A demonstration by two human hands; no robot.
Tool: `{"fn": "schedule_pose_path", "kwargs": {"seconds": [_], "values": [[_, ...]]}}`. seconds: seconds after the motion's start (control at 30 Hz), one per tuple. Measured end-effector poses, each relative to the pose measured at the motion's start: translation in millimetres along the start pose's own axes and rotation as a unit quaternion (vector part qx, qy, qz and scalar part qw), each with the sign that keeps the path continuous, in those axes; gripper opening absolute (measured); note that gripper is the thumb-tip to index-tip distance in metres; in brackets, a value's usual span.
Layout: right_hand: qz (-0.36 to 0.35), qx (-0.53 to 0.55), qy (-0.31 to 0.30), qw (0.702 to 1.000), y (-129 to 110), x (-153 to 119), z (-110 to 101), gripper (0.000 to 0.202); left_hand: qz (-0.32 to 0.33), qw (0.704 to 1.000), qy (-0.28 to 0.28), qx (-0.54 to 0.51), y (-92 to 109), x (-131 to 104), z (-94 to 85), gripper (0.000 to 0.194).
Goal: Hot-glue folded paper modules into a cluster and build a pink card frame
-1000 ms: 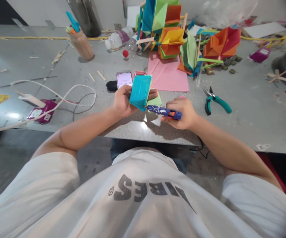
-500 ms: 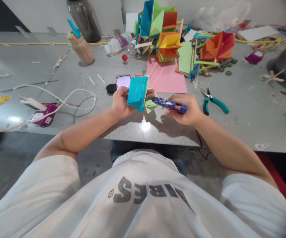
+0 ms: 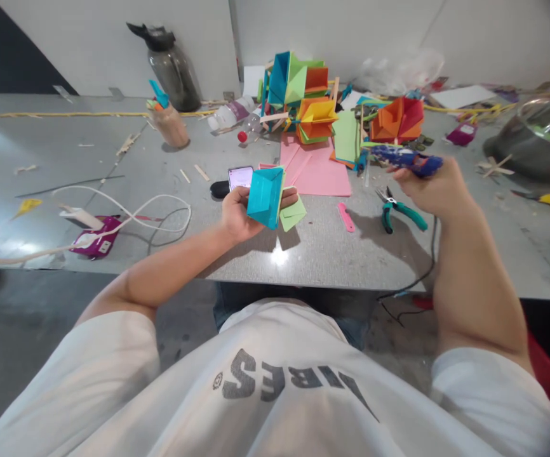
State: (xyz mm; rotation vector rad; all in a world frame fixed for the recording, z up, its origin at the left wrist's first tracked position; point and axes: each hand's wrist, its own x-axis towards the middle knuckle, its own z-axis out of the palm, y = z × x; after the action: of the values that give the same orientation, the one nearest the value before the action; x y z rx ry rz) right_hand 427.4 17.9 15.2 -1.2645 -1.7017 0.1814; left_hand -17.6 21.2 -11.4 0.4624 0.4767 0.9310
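My left hand holds a folded blue paper piece by its side, with its fingers reaching behind it. A light green folded paper shows at the right of the blue piece, close to my fingertips; whether it is joined on is unclear. Out to the right, my right hand is wrapped round a blue hot glue gun, its nozzle pointing left, raised above the table. A black cord hangs below that hand. Under it lie green-handled pliers and a pink utility knife.
Pink paper sheets lie beyond my left hand, beside a phone. Colourful folded-paper structures stand at the back. A white cable and purple power adapter are at left; a large dark pot stands at right.
My right hand has carried the glue gun away from the blue paper, to the right and farther off, uncovering the pink knife. My left hand still holds the paper. The camera view has tilted up.
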Motion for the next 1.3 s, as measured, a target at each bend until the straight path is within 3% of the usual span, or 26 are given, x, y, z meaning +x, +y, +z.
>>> {"fn": "schedule_pose_path", "kwargs": {"seconds": [0.07,0.17,0.23,0.33,0.43,0.53,0.63,0.7,0.77,0.83,0.9,0.93,1.0,1.07,1.17,1.3], "values": [[0.096,-0.099,-0.002,0.990,9,-7,-30,0.023,-0.006,1.000,-0.005,0.003,0,-2,1.6,0.075],[0.238,-0.238,0.009,0.942,18,-27,-74,0.038,-0.023,0.999,-0.021,-0.004,-2,-3,1.1,0.075],[0.284,-0.264,-0.020,0.922,26,-43,-98,0.041,-0.031,0.999,-0.032,-0.012,-5,-2,-0.3,0.073],[0.274,-0.266,-0.074,0.921,40,-67,-118,0.045,-0.036,0.998,-0.048,-0.012,-8,-2,-1.6,0.067],[0.253,-0.262,-0.119,0.924,49,-83,-122,0.043,-0.034,0.998,-0.058,-0.004,-9,-2,-1.3,0.064],[0.245,-0.285,-0.123,0.919,47,-84,-121,0.044,-0.031,0.998,-0.062,-0.005,-9,-1,-1.3,0.067],[0.212,-0.325,-0.096,0.917,29,-71,-117,0.039,-0.036,0.997,-0.069,-0.008,-8,0,-2.3,0.075],[0.160,-0.374,-0.057,0.911,6,-58,-103,0.027,-0.043,0.996,-0.075,-0.006,-8,0,-2.8,0.079],[0.103,-0.404,-0.030,0.908,-25,-44,-74,0.008,-0.045,0.996,-0.080,0.001,-8,0,-3.0,0.080],[0.104,-0.307,-0.062,0.944,-58,-31,-30,0.018,-0.039,0.996,-0.084,0.010,-8,-1,-3.1,0.078],[0.137,-0.112,-0.143,0.974,-87,-22,22,0.031,-0.028,0.996,-0.086,0.019,-8,-1,-3.4,0.079],[0.159,-0.011,-0.212,0.964,-100,-20,49,0.037,-0.025,0.996,-0.087,0.023,-8,0,-3.7,0.079],[0.214,0.130,-0.327,0.911,-117,-17,97,0.045,-0.026,0.995,-0.088,0.029,-6,0,-4.1,0.081],[0.249,0.202,-0.374,0.870,-125,-18,131,0.043,-0.033,0.995,-0.088,0.033,-5,0,-4.6,0.081],[0.299,0.288,-0.327,0.849,-122,-25,156,0.033,-0.024,0.996,-0.078,0.036,-4,0,-5.8,0.078],[0.356,0.366,-0.227,0.829,-109,-38,159,0.037,-0.010,0.997,-0.052,0.050,-6,0,-9.8,0.075]]}}
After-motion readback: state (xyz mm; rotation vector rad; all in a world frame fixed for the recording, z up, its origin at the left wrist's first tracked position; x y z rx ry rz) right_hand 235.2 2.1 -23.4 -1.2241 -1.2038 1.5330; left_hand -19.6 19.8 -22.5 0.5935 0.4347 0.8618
